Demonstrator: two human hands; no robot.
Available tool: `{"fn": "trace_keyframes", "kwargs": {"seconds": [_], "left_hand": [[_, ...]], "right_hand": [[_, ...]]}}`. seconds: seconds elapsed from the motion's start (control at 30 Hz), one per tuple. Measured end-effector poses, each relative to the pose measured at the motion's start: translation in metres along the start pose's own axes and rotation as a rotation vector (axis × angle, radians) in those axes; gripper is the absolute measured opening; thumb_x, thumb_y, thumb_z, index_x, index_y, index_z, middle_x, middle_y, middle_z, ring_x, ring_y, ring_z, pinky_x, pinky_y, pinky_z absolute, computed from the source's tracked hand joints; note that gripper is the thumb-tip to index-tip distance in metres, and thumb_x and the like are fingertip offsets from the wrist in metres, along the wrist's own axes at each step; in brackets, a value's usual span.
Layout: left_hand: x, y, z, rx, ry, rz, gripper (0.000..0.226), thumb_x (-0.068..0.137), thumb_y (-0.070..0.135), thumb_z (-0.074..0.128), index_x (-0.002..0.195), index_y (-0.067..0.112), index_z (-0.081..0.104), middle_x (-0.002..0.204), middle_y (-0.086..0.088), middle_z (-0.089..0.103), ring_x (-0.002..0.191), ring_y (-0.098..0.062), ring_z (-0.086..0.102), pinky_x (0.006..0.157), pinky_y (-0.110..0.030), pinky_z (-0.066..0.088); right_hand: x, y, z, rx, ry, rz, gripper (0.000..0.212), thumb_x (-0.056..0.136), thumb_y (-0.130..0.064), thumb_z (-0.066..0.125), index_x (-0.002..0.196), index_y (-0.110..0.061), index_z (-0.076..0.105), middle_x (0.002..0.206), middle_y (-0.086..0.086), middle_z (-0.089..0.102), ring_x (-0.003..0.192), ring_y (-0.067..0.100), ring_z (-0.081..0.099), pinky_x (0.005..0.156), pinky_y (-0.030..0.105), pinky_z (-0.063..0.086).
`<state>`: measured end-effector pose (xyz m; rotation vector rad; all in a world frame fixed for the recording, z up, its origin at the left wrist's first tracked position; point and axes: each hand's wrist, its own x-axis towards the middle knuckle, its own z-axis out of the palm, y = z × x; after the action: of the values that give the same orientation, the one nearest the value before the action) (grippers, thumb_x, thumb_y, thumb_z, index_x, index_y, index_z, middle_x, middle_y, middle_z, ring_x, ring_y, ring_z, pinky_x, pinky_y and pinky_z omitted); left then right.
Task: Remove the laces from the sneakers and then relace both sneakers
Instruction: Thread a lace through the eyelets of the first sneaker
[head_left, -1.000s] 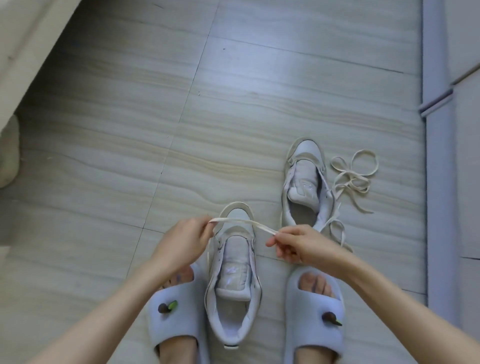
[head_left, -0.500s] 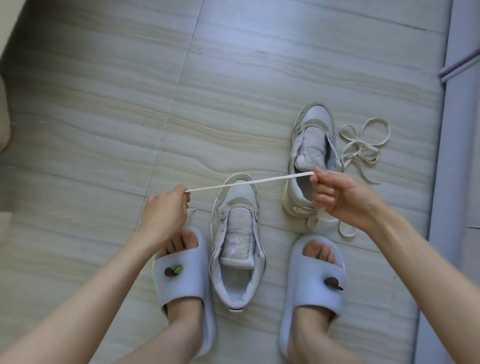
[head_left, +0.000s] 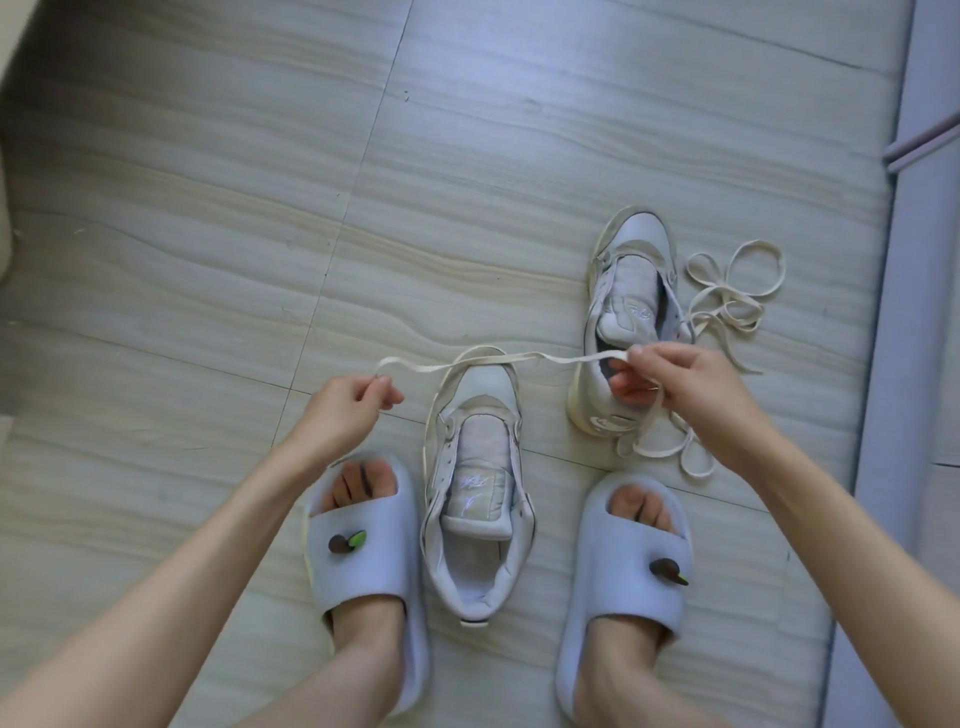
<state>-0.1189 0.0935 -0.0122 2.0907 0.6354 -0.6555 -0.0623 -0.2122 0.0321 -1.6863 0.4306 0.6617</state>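
Two pale grey sneakers stand unlaced on the tiled floor. The near sneaker sits between my feet, toe pointing away. The far sneaker lies further off to the right. A cream lace stretches above the near sneaker's toe, sagging slightly. My left hand pinches its left end, and my right hand grips it on the right, with the remainder trailing in loops on the floor below that hand. A second loose lace lies tangled to the right of the far sneaker.
My feet wear lilac slides, the left slide and the right slide, either side of the near sneaker. A pale wall or door frame runs along the right edge. Striped floor tiles spread ahead and to the left.
Both hands spread apart, drawing the lace out from a short span to a long one above the near sneaker. It was taut half a second ago and now sags slightly.
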Motion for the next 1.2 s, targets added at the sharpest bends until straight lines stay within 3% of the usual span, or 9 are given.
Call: {"fn": "trace_keyframes", "kwargs": {"seconds": [0.1, 0.2, 0.33, 0.4, 0.5, 0.77, 0.87, 1.0, 1.2], "left_hand": [[-0.004, 0.015, 0.012, -0.063, -0.024, 0.020, 0.032, 0.099, 0.027, 0.043, 0.098, 0.011, 0.072, 0.079, -0.008, 0.055, 0.079, -0.018, 0.048, 0.077, -0.032, 0.040], [-0.007, 0.022, 0.021, -0.088, -0.078, 0.024, 0.035, 0.099, 0.031, 0.040, 0.101, 0.016, 0.071, 0.083, -0.010, 0.049, 0.083, -0.017, 0.047, 0.076, -0.025, 0.035], [-0.011, 0.017, 0.034, -0.239, -0.085, -0.018, 0.030, 0.099, 0.022, 0.044, 0.101, 0.006, 0.069, 0.064, -0.009, 0.041, 0.054, -0.011, 0.044, 0.054, -0.015, 0.036], [-0.012, 0.012, 0.040, -0.369, -0.011, -0.064, 0.021, 0.096, 0.013, 0.049, 0.095, 0.002, 0.067, 0.057, -0.004, 0.046, 0.039, 0.000, 0.042, 0.046, -0.011, 0.036], [-0.013, 0.004, 0.046, -0.469, 0.039, -0.111, 0.012, 0.091, 0.006, 0.057, 0.087, 0.000, 0.066, 0.059, -0.006, 0.053, 0.040, 0.000, 0.046, 0.047, -0.011, 0.041], [-0.007, -0.001, 0.062, -0.427, 0.177, -0.119, 0.016, 0.084, 0.008, 0.068, 0.070, 0.007, 0.060, 0.057, -0.004, 0.061, 0.041, -0.005, 0.054, 0.056, -0.023, 0.050], [-0.008, 0.001, 0.066, -0.352, 0.223, -0.076, 0.017, 0.084, 0.013, 0.068, 0.072, 0.006, 0.058, 0.059, -0.001, 0.062, 0.042, -0.004, 0.054, 0.055, -0.021, 0.048], [-0.012, 0.000, 0.070, -0.160, 0.292, 0.009, 0.025, 0.085, 0.016, 0.066, 0.067, 0.016, 0.049, 0.071, -0.003, 0.065, 0.063, -0.020, 0.058, 0.067, -0.027, 0.041], [-0.009, 0.004, 0.069, -0.091, 0.383, 0.133, 0.014, 0.085, 0.010, 0.065, 0.075, 0.008, 0.055, 0.077, -0.009, 0.065, 0.071, -0.020, 0.054, 0.065, -0.021, 0.031]], "right_hand": [[-0.006, -0.002, 0.017, -0.453, 0.164, -0.188, 0.012, 0.090, -0.015, 0.060, 0.089, -0.016, 0.072, 0.081, -0.008, 0.066, 0.074, 0.003, 0.059, 0.073, 0.011, 0.043], [-0.020, 0.001, 0.038, -0.643, 0.270, -0.485, 0.011, 0.087, -0.006, 0.063, 0.093, -0.004, 0.072, 0.092, 0.007, 0.061, 0.087, 0.018, 0.055, 0.083, 0.023, 0.040], [-0.028, 0.012, 0.071, -0.705, 0.019, -0.480, 0.010, 0.088, -0.008, 0.061, 0.092, -0.005, 0.071, 0.086, 0.010, 0.061, 0.077, 0.016, 0.052, 0.077, 0.024, 0.039], [-0.023, 0.022, 0.087, -0.828, -0.145, -0.387, 0.017, 0.092, -0.017, 0.056, 0.100, -0.010, 0.069, 0.098, 0.008, 0.063, 0.091, 0.020, 0.054, 0.087, 0.031, 0.040], [-0.017, 0.035, 0.107, -1.063, -0.298, -0.331, 0.026, 0.096, -0.026, 0.047, 0.113, -0.019, 0.065, 0.112, 0.006, 0.059, 0.109, 0.025, 0.046, 0.094, 0.036, 0.037], [-0.006, 0.040, 0.127, -1.058, -0.274, -0.291, 0.024, 0.091, -0.026, 0.052, 0.110, -0.026, 0.067, 0.107, 0.005, 0.063, 0.105, 0.026, 0.047, 0.089, 0.036, 0.038], [-0.004, 0.044, 0.130, -0.963, -0.221, -0.267, 0.021, 0.090, -0.024, 0.056, 0.106, -0.024, 0.069, 0.102, 0.005, 0.065, 0.102, 0.026, 0.049, 0.089, 0.037, 0.039], [-0.004, 0.051, 0.131, -0.969, -0.191, -0.294, 0.023, 0.090, -0.031, 0.057, 0.111, -0.024, 0.066, 0.104, 0.002, 0.060, 0.105, 0.023, 0.046, 0.089, 0.034, 0.033], [0.001, 0.051, 0.132, -0.905, -0.185, -0.344, 0.023, 0.089, -0.031, 0.060, 0.108, -0.023, 0.069, 0.091, 0.000, 0.048, 0.098, 0.023, 0.041, 0.086, 0.035, 0.036]]}}
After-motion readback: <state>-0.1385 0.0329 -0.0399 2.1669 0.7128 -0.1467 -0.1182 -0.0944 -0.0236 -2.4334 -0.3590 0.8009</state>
